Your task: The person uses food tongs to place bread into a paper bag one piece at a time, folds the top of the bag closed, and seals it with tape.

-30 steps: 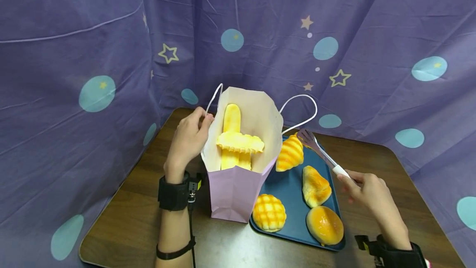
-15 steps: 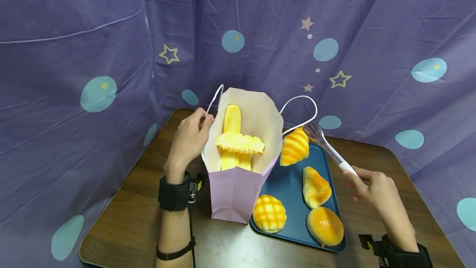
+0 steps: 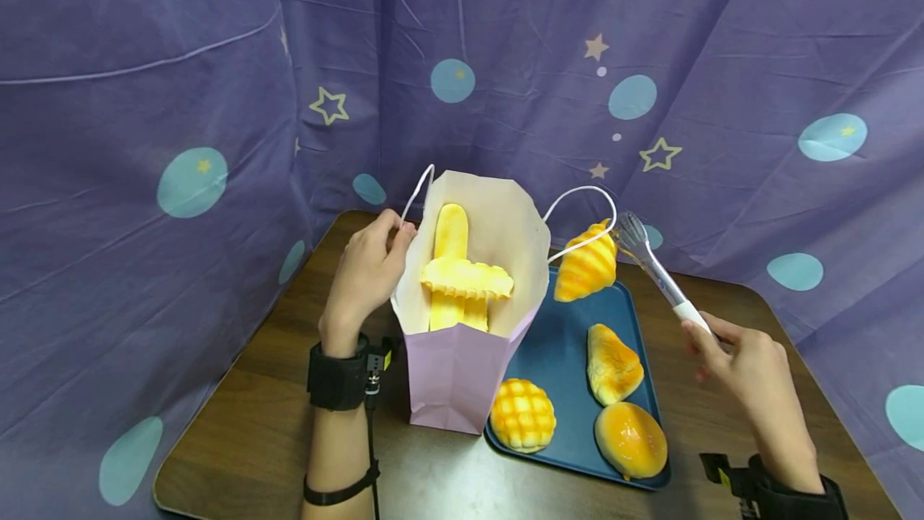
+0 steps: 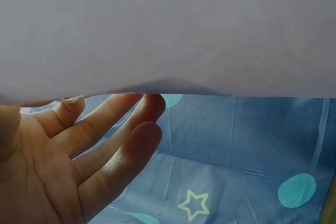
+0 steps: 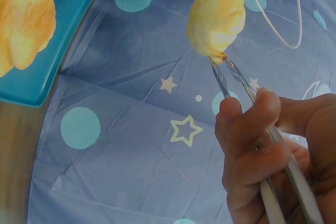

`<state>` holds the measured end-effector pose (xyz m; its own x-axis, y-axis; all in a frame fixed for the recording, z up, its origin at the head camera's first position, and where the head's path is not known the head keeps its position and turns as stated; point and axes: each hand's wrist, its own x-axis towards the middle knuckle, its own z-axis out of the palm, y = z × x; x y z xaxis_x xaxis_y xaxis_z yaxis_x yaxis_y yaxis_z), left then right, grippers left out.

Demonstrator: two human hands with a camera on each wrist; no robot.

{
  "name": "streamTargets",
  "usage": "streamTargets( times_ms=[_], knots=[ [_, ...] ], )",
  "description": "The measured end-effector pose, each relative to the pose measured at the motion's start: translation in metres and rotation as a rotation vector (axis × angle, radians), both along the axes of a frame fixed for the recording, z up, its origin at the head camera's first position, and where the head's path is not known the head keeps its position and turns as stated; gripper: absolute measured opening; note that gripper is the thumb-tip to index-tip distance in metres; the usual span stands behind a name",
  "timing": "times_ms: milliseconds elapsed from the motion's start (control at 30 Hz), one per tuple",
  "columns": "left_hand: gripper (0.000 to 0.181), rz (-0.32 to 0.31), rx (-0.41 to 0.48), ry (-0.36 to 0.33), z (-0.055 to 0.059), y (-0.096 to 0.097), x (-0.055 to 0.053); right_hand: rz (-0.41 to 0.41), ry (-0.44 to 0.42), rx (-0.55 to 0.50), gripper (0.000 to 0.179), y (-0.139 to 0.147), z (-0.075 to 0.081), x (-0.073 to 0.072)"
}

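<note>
Well, from here I can see both arms reaching in over the desk (image 3: 253, 416), each doing a different job. The left forearm rises almost straight from the near side, a black band (image 3: 338, 375) round its wrist, and the left hand (image 3: 366, 271) bends over towards the lilac paper bag (image 3: 458, 379), thumb and forefinger pinching its left rim just by the white cord handle (image 3: 417, 189). Seen from that wrist, the other fingers reach out loosely, only slightly bent, below the paper's edge. The right forearm slants in from the near right corner, and the right hand (image 3: 743, 363) is wrapped round the white-handled metal tongs (image 3: 660, 279), fingers curled and squeezing the two arms together, the tool pointing away and to the left. Their slotted ends nip one tip of a striped horn-shaped pastry (image 3: 586, 263), held up over the far end of the blue tray (image 3: 563, 351), with the bag's right handle (image 3: 588, 187) looping across in front of it. Nearer on the tray lie a crosshatched bun (image 3: 523, 416), a folded pastry (image 3: 613, 363) and a glazed round bun (image 3: 630, 440). Inside the upright bag, a ruffle-edged bread (image 3: 465, 277) lies across a long plain loaf (image 3: 451, 227).
</note>
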<state>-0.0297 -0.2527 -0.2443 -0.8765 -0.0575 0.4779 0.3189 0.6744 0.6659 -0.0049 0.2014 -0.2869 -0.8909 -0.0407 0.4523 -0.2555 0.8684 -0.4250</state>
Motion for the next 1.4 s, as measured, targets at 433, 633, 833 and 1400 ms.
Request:
streamTargets(
  times_ms=[433, 633, 833, 1400],
  knots=[
    [0.022, -0.009, 0.000, 0.003, -0.001, -0.001, 0.000, 0.009, 0.105, -0.058, 0.028, -0.001, 0.012, 0.004],
    [0.023, -0.015, 0.000, -0.001, -0.002, -0.001, 0.001, -0.019, 0.113, -0.085, 0.026, -0.001, 0.017, 0.005],
    [0.022, -0.019, 0.004, 0.001, -0.001, -0.001, 0.002, -0.011, 0.178, -0.105, 0.017, -0.003, 0.024, 0.008],
    [0.023, -0.022, 0.008, -0.010, 0.000, -0.001, 0.002, -0.096, 0.229, -0.240, 0.030, -0.009, 0.055, 0.010]
  ],
)
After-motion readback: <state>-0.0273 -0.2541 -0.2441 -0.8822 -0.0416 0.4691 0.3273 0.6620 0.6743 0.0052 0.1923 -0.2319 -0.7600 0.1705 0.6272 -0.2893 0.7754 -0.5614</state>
